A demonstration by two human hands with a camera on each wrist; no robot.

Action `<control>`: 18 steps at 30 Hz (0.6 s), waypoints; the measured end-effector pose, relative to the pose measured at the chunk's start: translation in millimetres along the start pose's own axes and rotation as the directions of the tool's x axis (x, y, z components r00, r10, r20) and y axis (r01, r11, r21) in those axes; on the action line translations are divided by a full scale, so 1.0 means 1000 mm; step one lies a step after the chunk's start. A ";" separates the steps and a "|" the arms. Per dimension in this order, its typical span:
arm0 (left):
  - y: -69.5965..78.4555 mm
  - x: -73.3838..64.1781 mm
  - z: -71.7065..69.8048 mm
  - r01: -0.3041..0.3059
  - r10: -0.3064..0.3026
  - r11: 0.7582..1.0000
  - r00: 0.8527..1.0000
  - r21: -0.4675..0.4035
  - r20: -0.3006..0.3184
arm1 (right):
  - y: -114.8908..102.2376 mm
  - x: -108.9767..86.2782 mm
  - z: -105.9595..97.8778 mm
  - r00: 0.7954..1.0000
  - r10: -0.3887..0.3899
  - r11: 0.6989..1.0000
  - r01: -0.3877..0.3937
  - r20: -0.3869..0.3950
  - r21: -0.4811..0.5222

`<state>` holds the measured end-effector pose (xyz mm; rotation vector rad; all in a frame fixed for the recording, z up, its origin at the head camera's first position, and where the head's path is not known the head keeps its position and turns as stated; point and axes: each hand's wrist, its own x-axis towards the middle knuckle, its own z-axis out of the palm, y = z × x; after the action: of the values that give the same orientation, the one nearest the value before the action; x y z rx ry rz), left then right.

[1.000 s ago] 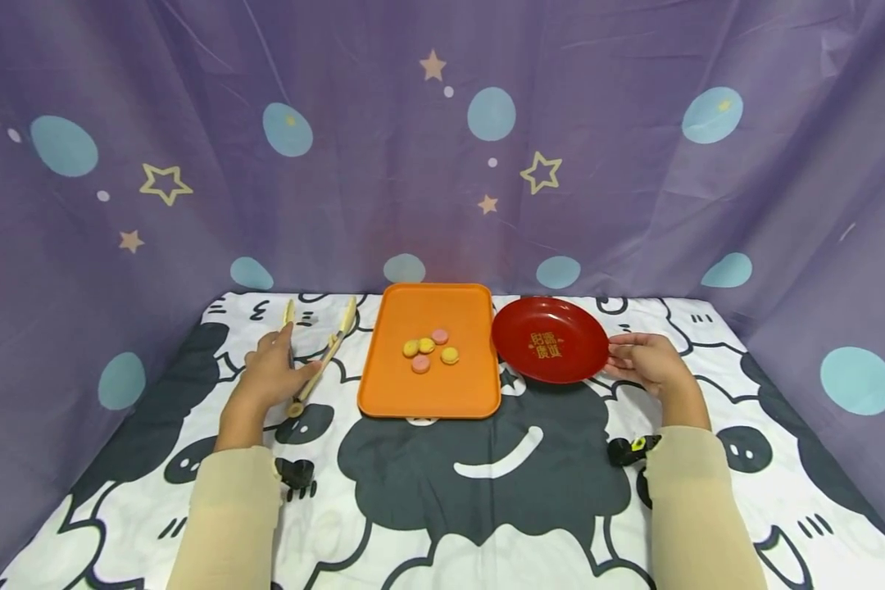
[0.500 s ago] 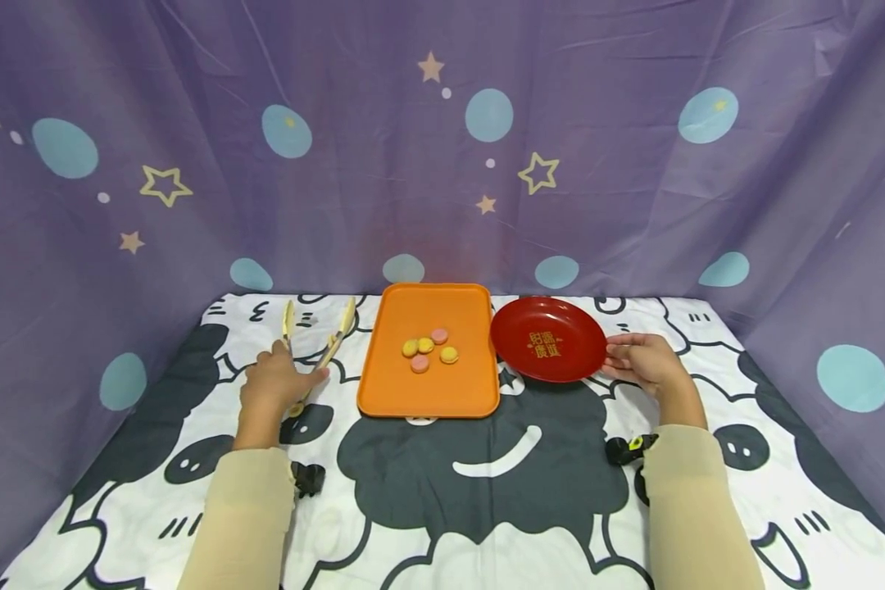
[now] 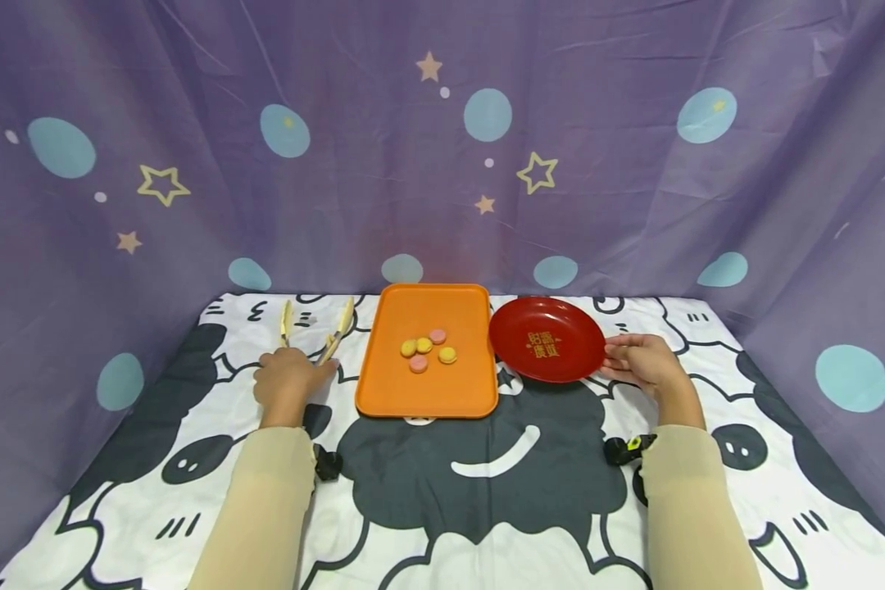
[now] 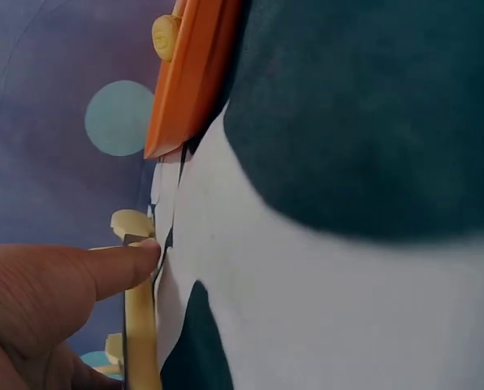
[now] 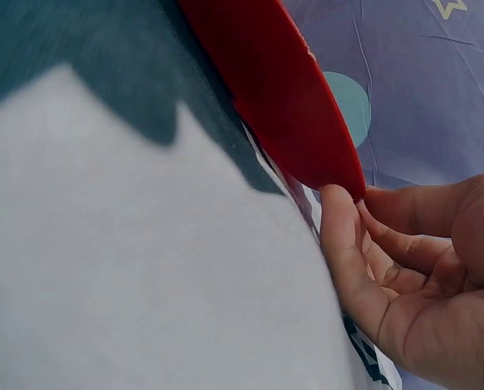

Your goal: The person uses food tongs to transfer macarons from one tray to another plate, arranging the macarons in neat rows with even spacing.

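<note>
Beneath the fingers of both hands we see one patterned cloth [image 3: 546, 565], and on it, between the two sets of fingers, one orange tray [image 3: 428, 397]. Just inward of the right fingers is one red plate [image 3: 546, 315]; the right hand [image 3: 645, 363] pinches its rim between thumb and fingers, and we would keep that pinch light and level, since the plate's far side overlaps the tray's edge in view and could nudge it. Under the left fingers we find one pair of tongs [image 4: 141, 333], its two arms spread; the left hand [image 3: 289, 383] grips it, thumb across one arm, the other fingers partly hidden. We would do best to centre the palm behind both arms and squeeze them evenly. Apart from all the fingers, in the tray, we count three yellow macarons [image 3: 447, 355] and two pink macarons [image 3: 417, 364].
</note>
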<state>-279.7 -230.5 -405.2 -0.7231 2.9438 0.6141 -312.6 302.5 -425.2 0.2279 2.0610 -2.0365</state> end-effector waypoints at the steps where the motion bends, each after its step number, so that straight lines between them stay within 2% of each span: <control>1: 0.001 0.001 0.001 0.011 -0.011 1.000 1.000 -0.001 -0.004 | 0.000 0.001 0.000 1.000 0.001 1.000 -0.001 0.001 -0.001; 7: 0.007 0.007 0.002 0.057 -0.057 0.998 0.998 0.002 -0.019 | 0.002 0.002 -0.003 1.000 0.007 1.000 -0.007 -0.009 -0.004; 18: 0.009 0.012 0.000 0.058 -0.058 0.998 0.998 -0.013 -0.019 | -0.002 -0.001 0.003 1.000 -0.002 1.000 0.002 -0.016 -0.013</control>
<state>-294.9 -228.5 -403.9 -0.8165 2.9272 0.6251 -311.6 299.8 -422.9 0.2413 2.0840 -2.0283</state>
